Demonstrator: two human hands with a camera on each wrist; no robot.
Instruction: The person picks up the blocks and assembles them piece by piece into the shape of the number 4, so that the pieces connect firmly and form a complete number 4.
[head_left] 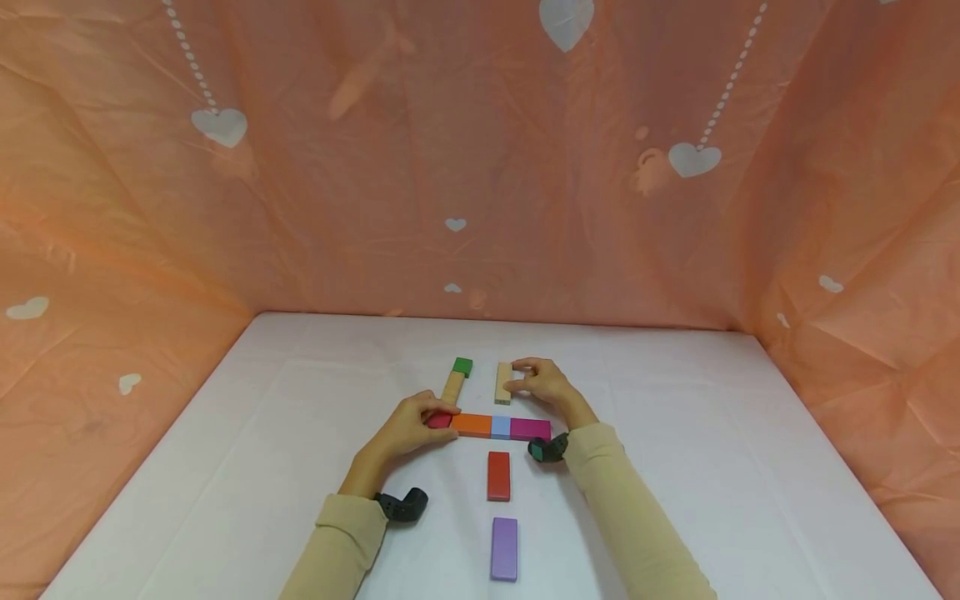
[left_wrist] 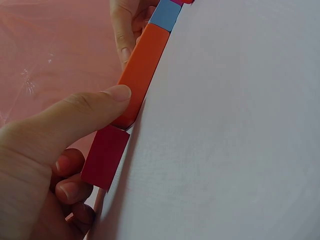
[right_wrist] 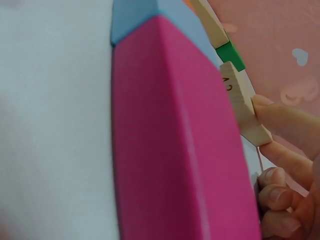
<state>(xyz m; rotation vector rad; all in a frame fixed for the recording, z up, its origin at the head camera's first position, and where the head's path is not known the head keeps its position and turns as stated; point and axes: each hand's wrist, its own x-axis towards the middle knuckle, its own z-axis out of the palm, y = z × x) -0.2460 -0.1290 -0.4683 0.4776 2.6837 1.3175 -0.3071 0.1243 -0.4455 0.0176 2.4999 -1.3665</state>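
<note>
A row across the table joins a crimson block [left_wrist: 105, 157], an orange block [head_left: 471, 426], a light blue block [head_left: 500, 427] and a magenta block [head_left: 530, 429]. My left hand [head_left: 408, 427] is at the row's left end, its thumb pressing the orange block near the crimson one. In the head view its index finger reaches over the back side, so the row's end lies between them. My right hand [head_left: 546, 383] holds a plain wooden block [head_left: 503, 383] by its side, behind the row. Dark marks show on this block in the right wrist view.
Another plain wooden block [head_left: 452, 387] slants back from the crimson one to a small green block [head_left: 462, 367]. Before the row lie a red block [head_left: 498, 477] and a purple block [head_left: 505, 550]. An orange curtain [head_left: 480, 183] rises behind the white table [head_left: 645, 367].
</note>
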